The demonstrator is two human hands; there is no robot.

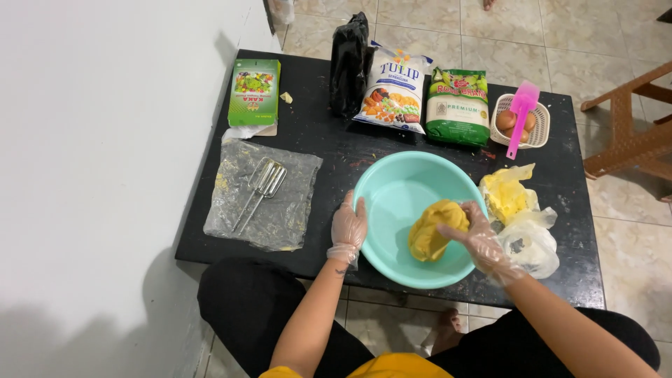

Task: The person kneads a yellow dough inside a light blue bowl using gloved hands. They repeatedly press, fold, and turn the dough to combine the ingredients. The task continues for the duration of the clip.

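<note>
While the right hand [474, 234] presses into the yellow dough [435, 229] inside the turquoise bowl [399, 189], the left hand [348, 225] lies flat and open against the bowl's near-left rim, steadying it. Both hands wear thin clear gloves. The right hand's fingers curl over the top of the dough, grasping it.

As I see it, the bowl sits close to the desk [336, 150] edge nearest the person, so a hard push might tip or slide it off. The loose gloves could tear or drag into the sticky lump. Crumpled plastic bags [521, 217] lie touching the bowl on the right, and an elbow swing might sweep them off.

How firmly the right fingers dig in is hard to tell, since the glove blurs them. The underside of the dough is hidden by the bowl wall. The basket [539, 129] of eggs is partly covered by a pink spatula [522, 112], so the egg count is unclear. Two beaters [262, 183] rest on a plastic sheet [287, 210] well to the left.
</note>
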